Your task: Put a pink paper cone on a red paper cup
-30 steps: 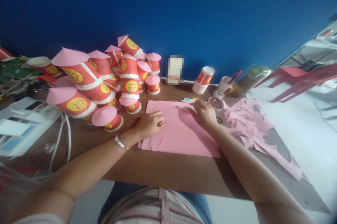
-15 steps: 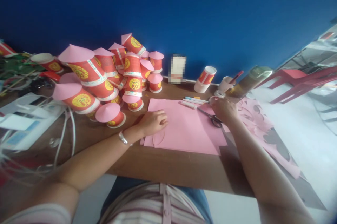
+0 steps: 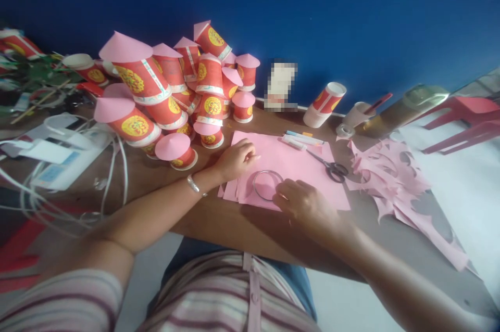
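Observation:
Pink paper sheets lie stacked on the table in front of me. At their left edge rests my left hand, fingers curled in with nothing seen in them and a bracelet on its wrist. My right hand is over the lower part of the sheets, its fingertips closed on the rim of a thin round ring. Pink paper shows through the ring. Black-handled scissors lie at the right of the sheets, beside several pens.
Red paper cups with pink cone tops are piled at the left. White cables lie nearer. Pink offcuts spread on the right. At the back stand a cup stack, a tape roll and a bottle.
My right hand has moved left and nearer from beside the scissors, and the ring is now over the pink sheets. My left hand stays at the sheets' left edge. The view has shifted.

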A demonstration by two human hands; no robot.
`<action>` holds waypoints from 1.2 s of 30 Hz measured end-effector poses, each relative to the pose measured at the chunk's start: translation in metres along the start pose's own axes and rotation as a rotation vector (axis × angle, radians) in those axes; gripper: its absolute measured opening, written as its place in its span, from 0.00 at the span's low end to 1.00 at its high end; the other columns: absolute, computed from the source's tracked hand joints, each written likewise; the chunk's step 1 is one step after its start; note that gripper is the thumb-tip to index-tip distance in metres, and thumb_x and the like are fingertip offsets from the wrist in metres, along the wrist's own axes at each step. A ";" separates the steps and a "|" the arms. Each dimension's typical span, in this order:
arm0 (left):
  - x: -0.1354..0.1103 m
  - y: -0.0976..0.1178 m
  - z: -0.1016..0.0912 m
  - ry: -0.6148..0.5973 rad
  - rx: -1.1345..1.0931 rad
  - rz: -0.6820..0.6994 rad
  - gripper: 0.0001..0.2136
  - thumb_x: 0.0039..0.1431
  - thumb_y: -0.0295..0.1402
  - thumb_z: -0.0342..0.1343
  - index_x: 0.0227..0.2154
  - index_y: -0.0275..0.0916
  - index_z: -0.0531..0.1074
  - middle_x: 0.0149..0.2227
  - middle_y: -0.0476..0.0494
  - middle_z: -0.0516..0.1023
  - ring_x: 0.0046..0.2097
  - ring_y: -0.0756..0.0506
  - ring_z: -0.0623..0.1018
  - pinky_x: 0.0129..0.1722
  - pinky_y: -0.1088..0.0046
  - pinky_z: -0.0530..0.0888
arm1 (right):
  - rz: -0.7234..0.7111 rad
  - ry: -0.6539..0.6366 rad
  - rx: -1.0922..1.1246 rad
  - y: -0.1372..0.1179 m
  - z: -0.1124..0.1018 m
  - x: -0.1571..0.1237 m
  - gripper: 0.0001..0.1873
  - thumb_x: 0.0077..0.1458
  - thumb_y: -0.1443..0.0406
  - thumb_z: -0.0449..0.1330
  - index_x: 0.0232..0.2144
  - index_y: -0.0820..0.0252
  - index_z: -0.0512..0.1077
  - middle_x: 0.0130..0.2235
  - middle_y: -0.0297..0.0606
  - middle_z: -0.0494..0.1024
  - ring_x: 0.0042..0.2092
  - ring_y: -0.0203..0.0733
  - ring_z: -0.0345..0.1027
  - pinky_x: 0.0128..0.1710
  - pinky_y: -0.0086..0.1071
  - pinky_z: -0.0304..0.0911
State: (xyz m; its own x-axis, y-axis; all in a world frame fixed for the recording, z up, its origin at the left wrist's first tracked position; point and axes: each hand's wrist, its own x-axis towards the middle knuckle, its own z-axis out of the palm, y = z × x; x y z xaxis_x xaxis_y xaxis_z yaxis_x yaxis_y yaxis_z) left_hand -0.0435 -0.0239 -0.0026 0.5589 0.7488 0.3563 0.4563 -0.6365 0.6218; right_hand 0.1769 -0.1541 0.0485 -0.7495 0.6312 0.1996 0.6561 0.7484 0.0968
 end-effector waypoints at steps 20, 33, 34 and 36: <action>-0.001 -0.005 0.004 -0.020 -0.021 0.003 0.03 0.61 0.25 0.56 0.32 0.37 0.71 0.36 0.46 0.74 0.35 0.49 0.75 0.36 0.71 0.74 | -0.003 0.062 0.014 0.000 0.013 -0.011 0.09 0.59 0.76 0.57 0.31 0.61 0.74 0.31 0.40 0.76 0.34 0.42 0.66 0.30 0.35 0.56; -0.006 0.011 0.000 0.046 0.041 0.124 0.05 0.64 0.32 0.56 0.39 0.37 0.73 0.41 0.42 0.77 0.39 0.46 0.77 0.42 0.65 0.76 | 0.344 0.312 0.238 0.036 0.013 -0.018 0.08 0.68 0.65 0.58 0.42 0.59 0.77 0.38 0.41 0.81 0.38 0.43 0.75 0.35 0.34 0.68; -0.007 0.014 0.000 0.033 0.031 0.171 0.08 0.64 0.35 0.58 0.42 0.37 0.73 0.43 0.40 0.78 0.43 0.43 0.77 0.46 0.63 0.76 | 0.404 0.332 0.272 0.040 0.018 -0.020 0.08 0.67 0.65 0.58 0.43 0.58 0.77 0.38 0.41 0.81 0.38 0.43 0.76 0.35 0.34 0.69; -0.009 0.020 0.001 -0.053 -0.004 0.270 0.17 0.61 0.40 0.63 0.49 0.38 0.72 0.48 0.37 0.78 0.51 0.39 0.76 0.53 0.57 0.75 | 0.495 0.326 0.311 0.047 0.028 -0.023 0.09 0.66 0.66 0.58 0.44 0.58 0.78 0.37 0.40 0.81 0.36 0.43 0.76 0.33 0.34 0.70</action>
State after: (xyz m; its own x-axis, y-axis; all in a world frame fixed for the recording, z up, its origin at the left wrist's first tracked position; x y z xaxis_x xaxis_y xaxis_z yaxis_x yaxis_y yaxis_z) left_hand -0.0394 -0.0434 0.0059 0.6958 0.5409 0.4725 0.2832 -0.8112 0.5116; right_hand 0.2225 -0.1275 0.0214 -0.2697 0.8580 0.4371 0.8229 0.4411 -0.3581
